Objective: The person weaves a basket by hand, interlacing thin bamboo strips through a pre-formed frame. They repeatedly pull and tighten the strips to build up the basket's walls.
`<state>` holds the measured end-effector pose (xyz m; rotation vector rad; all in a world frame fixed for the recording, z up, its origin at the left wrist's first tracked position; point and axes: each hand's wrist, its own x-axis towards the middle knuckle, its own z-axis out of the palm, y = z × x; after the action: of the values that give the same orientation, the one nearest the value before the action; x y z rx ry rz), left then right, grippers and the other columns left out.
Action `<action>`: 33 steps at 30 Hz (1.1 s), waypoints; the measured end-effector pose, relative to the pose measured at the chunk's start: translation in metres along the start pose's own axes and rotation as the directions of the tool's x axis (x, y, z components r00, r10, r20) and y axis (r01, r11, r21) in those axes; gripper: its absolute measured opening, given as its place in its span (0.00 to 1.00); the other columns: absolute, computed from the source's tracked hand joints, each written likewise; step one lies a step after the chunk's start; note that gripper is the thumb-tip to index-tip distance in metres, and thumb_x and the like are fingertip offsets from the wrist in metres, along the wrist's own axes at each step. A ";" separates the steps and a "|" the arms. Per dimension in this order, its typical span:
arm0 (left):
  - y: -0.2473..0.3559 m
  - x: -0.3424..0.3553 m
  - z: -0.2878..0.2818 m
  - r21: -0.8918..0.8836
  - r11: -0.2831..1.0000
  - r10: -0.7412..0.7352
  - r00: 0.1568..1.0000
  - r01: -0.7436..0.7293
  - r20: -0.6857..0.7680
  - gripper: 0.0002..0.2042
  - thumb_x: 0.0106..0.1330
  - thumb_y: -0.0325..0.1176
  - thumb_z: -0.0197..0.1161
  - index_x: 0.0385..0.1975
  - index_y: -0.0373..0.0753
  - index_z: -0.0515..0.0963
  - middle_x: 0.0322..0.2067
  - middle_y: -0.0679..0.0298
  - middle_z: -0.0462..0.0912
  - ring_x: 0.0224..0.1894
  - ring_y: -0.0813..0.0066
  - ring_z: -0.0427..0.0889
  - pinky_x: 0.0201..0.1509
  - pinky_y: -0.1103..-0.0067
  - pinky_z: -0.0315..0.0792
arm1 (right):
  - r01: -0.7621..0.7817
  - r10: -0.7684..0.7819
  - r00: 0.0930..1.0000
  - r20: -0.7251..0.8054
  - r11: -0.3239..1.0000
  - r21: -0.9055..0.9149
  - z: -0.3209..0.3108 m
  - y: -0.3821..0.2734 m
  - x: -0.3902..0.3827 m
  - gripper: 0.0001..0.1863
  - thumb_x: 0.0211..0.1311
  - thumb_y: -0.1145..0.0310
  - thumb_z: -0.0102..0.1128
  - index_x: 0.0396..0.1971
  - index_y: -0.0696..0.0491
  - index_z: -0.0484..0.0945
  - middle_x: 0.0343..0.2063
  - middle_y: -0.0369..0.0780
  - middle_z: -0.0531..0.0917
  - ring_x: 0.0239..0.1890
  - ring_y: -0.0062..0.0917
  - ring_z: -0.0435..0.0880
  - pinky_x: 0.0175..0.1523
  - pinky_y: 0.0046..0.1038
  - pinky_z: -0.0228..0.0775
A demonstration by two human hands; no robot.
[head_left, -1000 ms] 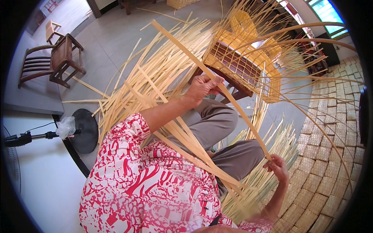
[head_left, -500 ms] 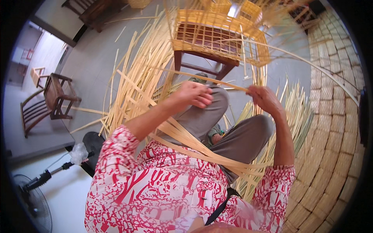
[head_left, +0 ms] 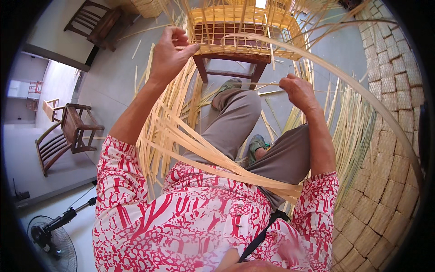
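Observation:
A partly woven bamboo basket (head_left: 244,48), open-meshed and with loose upright strips, rests on a dark wooden stool (head_left: 231,57) in front of me. Beside its near left corner is my left hand (head_left: 170,56), fingers loosely curled and thumb stretched toward the rim; I see nothing held in it. My right hand (head_left: 299,93) is closed, pinching a thin bamboo strip (head_left: 267,85) that runs leftward above my knees. Across my lap lies a bundle of flat, pale bamboo strips (head_left: 226,170).
Many loose strips (head_left: 174,97) cover the floor at left, with a greener bundle (head_left: 355,131) at right. One long pale strip (head_left: 362,88) arcs across the right side. Stacked woven pieces (head_left: 385,154) line the far right. A wooden chair (head_left: 74,127) and a fan (head_left: 52,242) stand left.
My left hand has moved up and left, from over my knee to the basket's corner. The right hand stays closed on its strip, slightly lower. The view has shifted a little.

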<state>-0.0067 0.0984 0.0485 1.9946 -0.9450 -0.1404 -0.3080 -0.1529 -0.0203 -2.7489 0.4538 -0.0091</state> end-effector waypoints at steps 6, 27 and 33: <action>0.026 -0.054 0.030 -0.110 0.974 0.225 0.873 -0.197 0.434 0.11 0.63 0.25 0.70 0.45 0.35 0.83 0.40 0.58 0.85 0.36 0.71 0.87 0.40 0.77 0.83 | -0.038 0.045 0.996 0.072 0.995 -0.091 0.014 0.032 -0.009 0.07 0.65 0.74 0.54 0.35 0.51 0.83 0.34 0.45 0.85 0.41 0.47 0.84 0.44 0.45 0.75; 0.088 0.058 0.160 -0.219 0.973 0.106 0.979 -0.067 0.172 0.44 0.56 0.43 0.77 0.69 0.30 0.61 0.61 0.44 0.75 0.57 0.58 0.80 0.59 0.69 0.78 | -0.279 0.286 0.958 -0.008 0.941 0.191 -0.020 0.065 -0.105 0.10 0.69 0.62 0.60 0.33 0.51 0.85 0.28 0.49 0.85 0.34 0.51 0.84 0.38 0.48 0.75; 0.130 0.084 0.130 -0.479 0.864 0.332 0.891 -0.156 0.310 0.12 0.70 0.40 0.70 0.40 0.36 0.86 0.33 0.61 0.88 0.35 0.78 0.85 0.39 0.77 0.82 | -0.260 0.260 0.957 -0.126 0.965 0.022 -0.034 0.057 -0.120 0.09 0.69 0.62 0.62 0.33 0.51 0.85 0.29 0.50 0.85 0.35 0.52 0.83 0.39 0.48 0.75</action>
<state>-0.0780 -0.0856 0.0924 1.4270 -1.2827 -0.5691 -0.4416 -0.1776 -0.0020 -2.6709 0.8463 -0.1211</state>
